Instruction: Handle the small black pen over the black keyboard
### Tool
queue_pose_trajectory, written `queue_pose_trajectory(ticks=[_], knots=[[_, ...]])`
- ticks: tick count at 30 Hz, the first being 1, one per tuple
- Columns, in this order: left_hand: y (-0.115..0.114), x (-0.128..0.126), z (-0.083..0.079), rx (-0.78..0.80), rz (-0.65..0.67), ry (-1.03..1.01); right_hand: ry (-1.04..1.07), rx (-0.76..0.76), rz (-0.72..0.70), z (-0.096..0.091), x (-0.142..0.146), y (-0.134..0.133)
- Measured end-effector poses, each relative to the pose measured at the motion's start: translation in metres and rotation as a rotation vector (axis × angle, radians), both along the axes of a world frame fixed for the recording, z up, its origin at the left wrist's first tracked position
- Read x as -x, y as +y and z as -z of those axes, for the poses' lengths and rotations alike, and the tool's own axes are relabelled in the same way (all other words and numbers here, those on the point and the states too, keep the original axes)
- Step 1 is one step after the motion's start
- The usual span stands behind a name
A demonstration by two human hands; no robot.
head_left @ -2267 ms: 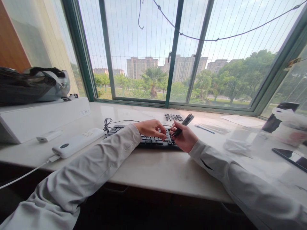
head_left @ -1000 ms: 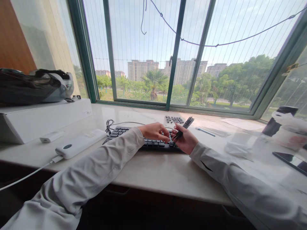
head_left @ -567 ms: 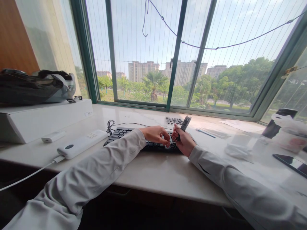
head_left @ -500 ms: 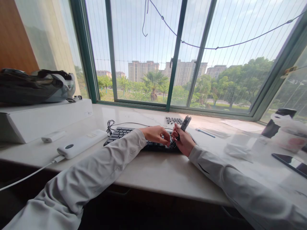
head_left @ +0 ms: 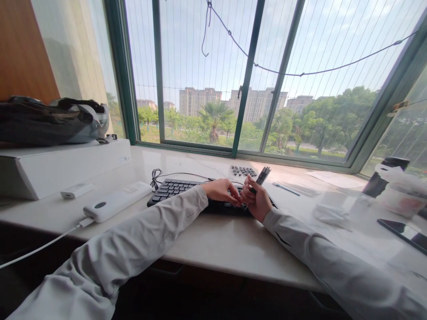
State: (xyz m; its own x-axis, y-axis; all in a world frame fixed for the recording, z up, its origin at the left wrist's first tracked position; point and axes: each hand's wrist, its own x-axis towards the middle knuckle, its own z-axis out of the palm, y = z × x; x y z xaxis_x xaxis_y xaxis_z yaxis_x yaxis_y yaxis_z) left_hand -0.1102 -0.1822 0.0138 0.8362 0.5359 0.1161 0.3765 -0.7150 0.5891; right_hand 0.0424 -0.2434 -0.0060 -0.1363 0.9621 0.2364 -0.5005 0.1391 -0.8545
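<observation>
A black keyboard (head_left: 176, 189) lies flat on the pale surface (head_left: 216, 240), its long side running left to right. A slim black tool (head_left: 262, 176) tilts up and to the right above the keyboard's right end, gripped in the right hand (head_left: 258, 203). The tool's lower tip is hidden among the fingers.

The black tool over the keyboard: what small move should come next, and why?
Probably ease the lower end of the black tool down onto the key beneath it. The right hand grips the tool tilted over the right part of the keyboard, and the fingers of the left hand meet that lower end, seemingly steadying it. Whether it already touches a key is too small to tell.
</observation>
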Motion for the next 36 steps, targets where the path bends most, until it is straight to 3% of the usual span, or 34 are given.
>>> queue_pose_trajectory(ticks=[12, 20, 30, 36], knots=[[0.007, -0.001, 0.005, 0.013, 0.055, -0.009, -0.15, -0.104, 0.18, 0.011, 0.009, 0.001], [0.005, 0.0, 0.004, 0.002, 0.047, -0.009, -0.138, -0.184, 0.177, 0.016, 0.006, -0.002], [0.007, -0.001, 0.005, 0.022, 0.057, -0.015, -0.1, 0.07, 0.242, 0.003, 0.012, 0.009], [0.006, 0.0, 0.003, 0.037, 0.053, -0.018, -0.151, 0.024, 0.311, 0.006, 0.021, 0.01]])
